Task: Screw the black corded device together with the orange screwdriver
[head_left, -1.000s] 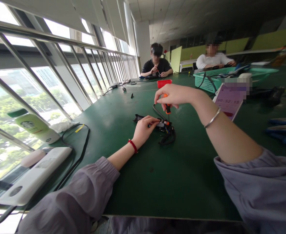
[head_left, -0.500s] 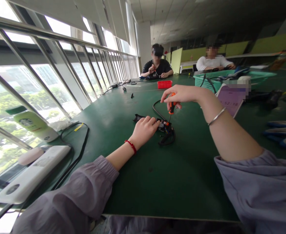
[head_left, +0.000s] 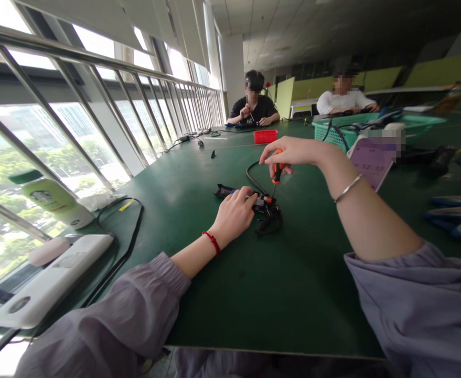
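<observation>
A small black electronic part [head_left: 262, 206] with coloured wires and a curled black cable lies on the green table [head_left: 277, 283]. My left hand [head_left: 235, 214] rests on its left end, fingers closed around it. Above the part, my right hand [head_left: 289, 153] pinches the orange-and-black handle of a small screwdriver [head_left: 276, 173], which stands nearly upright with its tip down on the part.
A phone [head_left: 372, 160] leans to the right. A green basket [head_left: 344, 131] and a red tray [head_left: 265, 136] sit farther back, where two other people work. A white device [head_left: 47, 286], a bottle [head_left: 55, 202] and a black cable [head_left: 130, 247] lie at the left by the window railing. Gloves [head_left: 456, 215] lie at far right.
My right hand with the screwdriver shifted slightly right and up between the first frame and now. My left hand slid a little forward over the part's left end.
</observation>
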Action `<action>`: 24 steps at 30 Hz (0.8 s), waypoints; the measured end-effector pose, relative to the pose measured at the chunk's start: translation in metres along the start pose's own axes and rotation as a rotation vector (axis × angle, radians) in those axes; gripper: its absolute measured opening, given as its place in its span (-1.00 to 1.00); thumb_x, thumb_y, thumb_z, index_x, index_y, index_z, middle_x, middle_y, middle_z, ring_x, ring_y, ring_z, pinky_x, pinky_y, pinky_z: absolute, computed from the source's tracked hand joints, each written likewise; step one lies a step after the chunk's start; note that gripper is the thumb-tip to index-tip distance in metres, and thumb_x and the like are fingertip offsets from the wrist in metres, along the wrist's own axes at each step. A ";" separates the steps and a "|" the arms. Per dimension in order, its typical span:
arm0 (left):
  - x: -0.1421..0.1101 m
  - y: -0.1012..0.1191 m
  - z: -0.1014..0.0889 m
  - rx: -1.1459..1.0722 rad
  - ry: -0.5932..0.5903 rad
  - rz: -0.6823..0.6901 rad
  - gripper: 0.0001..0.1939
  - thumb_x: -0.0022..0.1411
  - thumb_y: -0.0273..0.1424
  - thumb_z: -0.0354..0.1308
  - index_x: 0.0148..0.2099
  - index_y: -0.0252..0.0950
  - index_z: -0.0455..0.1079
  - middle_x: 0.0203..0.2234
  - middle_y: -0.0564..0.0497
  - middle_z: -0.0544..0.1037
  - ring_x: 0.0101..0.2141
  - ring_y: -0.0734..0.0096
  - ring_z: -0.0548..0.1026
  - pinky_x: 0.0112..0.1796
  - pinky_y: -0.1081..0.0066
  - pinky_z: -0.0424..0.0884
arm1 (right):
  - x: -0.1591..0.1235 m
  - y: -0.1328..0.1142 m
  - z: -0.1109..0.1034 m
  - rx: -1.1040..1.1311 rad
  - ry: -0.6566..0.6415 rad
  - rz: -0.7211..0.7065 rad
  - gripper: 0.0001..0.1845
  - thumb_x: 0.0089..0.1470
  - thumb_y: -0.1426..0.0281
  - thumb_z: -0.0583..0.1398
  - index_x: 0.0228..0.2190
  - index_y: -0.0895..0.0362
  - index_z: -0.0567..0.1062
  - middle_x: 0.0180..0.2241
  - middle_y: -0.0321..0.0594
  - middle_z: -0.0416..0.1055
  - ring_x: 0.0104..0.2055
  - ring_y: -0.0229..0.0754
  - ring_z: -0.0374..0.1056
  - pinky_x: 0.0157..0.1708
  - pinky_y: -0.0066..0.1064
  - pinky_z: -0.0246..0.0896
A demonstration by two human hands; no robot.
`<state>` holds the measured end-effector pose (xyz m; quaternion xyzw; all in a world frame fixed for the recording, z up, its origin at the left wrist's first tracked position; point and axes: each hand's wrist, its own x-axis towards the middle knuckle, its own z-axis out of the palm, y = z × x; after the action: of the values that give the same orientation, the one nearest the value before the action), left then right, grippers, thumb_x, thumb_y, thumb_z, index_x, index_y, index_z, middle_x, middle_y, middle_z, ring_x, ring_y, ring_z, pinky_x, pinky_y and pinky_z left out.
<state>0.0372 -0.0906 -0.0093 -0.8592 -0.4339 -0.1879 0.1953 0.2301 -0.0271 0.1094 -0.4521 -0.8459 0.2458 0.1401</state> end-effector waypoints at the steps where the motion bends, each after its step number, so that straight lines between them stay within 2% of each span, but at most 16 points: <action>1: -0.001 0.003 -0.002 -0.020 -0.008 -0.026 -0.70 0.23 -0.50 -0.06 -0.01 -0.31 0.34 -0.10 -0.09 0.36 -0.17 0.32 0.40 -0.19 0.36 0.39 | 0.000 0.001 0.000 0.001 0.000 -0.005 -0.82 0.04 0.45 0.12 -0.28 0.16 0.46 -0.45 -0.22 0.53 -0.70 -0.40 0.18 -0.60 -0.45 0.21; 6: -0.006 0.010 -0.005 -0.175 -0.102 -0.113 -0.82 0.25 -0.39 -0.01 -0.22 -0.25 0.43 -0.29 0.02 0.45 -0.32 0.41 0.45 -0.37 0.47 0.38 | 0.003 0.008 0.001 0.028 0.043 -0.028 -0.86 0.02 0.44 0.15 -0.34 0.13 0.50 -0.50 -0.24 0.51 -0.71 -0.36 0.19 -0.62 -0.40 0.20; 10: -0.007 0.007 0.000 -0.198 -0.151 -0.058 -0.82 0.17 -0.41 0.11 -0.17 -0.20 0.46 -0.25 0.03 0.48 -0.24 0.37 0.45 -0.30 0.46 0.39 | 0.004 0.011 0.002 0.069 0.062 -0.037 -0.86 0.02 0.40 0.16 -0.35 0.12 0.52 -0.52 -0.22 0.51 -0.68 -0.30 0.24 -0.62 -0.37 0.19; 13: -0.006 0.005 0.002 -0.193 -0.150 -0.030 -0.86 0.19 -0.44 0.10 -0.23 -0.21 0.47 -0.26 0.04 0.49 -0.24 0.38 0.45 -0.30 0.47 0.38 | 0.004 0.009 0.003 0.096 0.072 0.002 -0.87 0.01 0.43 0.17 -0.35 0.12 0.52 -0.51 -0.21 0.50 -0.66 -0.29 0.25 -0.61 -0.37 0.18; 16: -0.006 0.006 0.001 -0.182 -0.114 -0.008 -0.87 0.21 -0.45 0.06 -0.28 -0.24 0.44 -0.29 0.04 0.50 -0.27 0.40 0.45 -0.32 0.47 0.37 | 0.003 0.007 0.004 0.119 0.085 0.028 -0.89 -0.01 0.43 0.20 -0.38 0.12 0.53 -0.52 -0.22 0.49 -0.68 -0.33 0.22 -0.62 -0.39 0.15; 21: -0.003 0.005 0.002 -0.201 0.081 -0.012 -0.84 0.28 -0.44 -0.02 -0.20 -0.27 0.39 -0.30 0.01 0.49 -0.23 0.41 0.43 -0.24 0.45 0.37 | 0.004 0.007 0.004 0.096 0.101 0.002 -0.89 0.01 0.38 0.21 -0.38 0.11 0.55 -0.56 -0.23 0.48 -0.67 -0.32 0.24 -0.62 -0.40 0.18; 24: -0.001 0.003 0.005 -0.183 0.130 0.029 -0.83 0.29 -0.46 -0.04 -0.19 -0.27 0.39 -0.30 0.00 0.48 -0.23 0.41 0.42 -0.23 0.44 0.36 | 0.004 0.008 0.005 0.067 0.111 -0.038 -0.89 0.01 0.37 0.22 -0.39 0.11 0.55 -0.57 -0.21 0.48 -0.64 -0.27 0.28 -0.62 -0.38 0.20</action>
<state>0.0398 -0.0901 -0.0147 -0.8656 -0.3891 -0.2791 0.1464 0.2309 -0.0211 0.1014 -0.4440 -0.8365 0.2460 0.2065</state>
